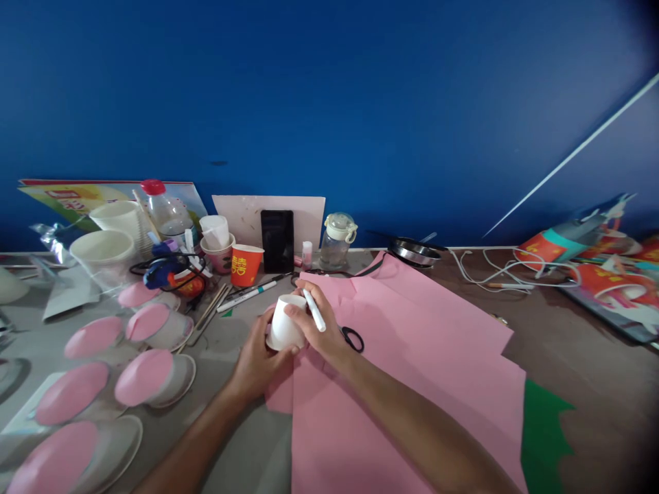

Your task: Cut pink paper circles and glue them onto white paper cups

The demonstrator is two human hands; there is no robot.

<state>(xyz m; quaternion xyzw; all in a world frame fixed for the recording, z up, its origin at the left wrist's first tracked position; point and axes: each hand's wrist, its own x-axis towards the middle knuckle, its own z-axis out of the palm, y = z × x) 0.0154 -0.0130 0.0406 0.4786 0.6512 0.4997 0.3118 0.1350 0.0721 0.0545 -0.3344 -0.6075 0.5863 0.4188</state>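
A white paper cup stands upside down, its wide rim at the bottom, near the left edge of the pink paper sheets. My left hand is wrapped round the cup's lower left side, thumb across the front. A white marker is tucked in my right hand, whose fingers also touch the cup's right side and top. Just right of that hand lies the black handle loop of a pair of scissors, its blades hidden.
Several white cups with pink paper discs lie at left. Behind stand an orange cup, a phone, a glass jar and stacked cups. White cables and a green paper piece are at right.
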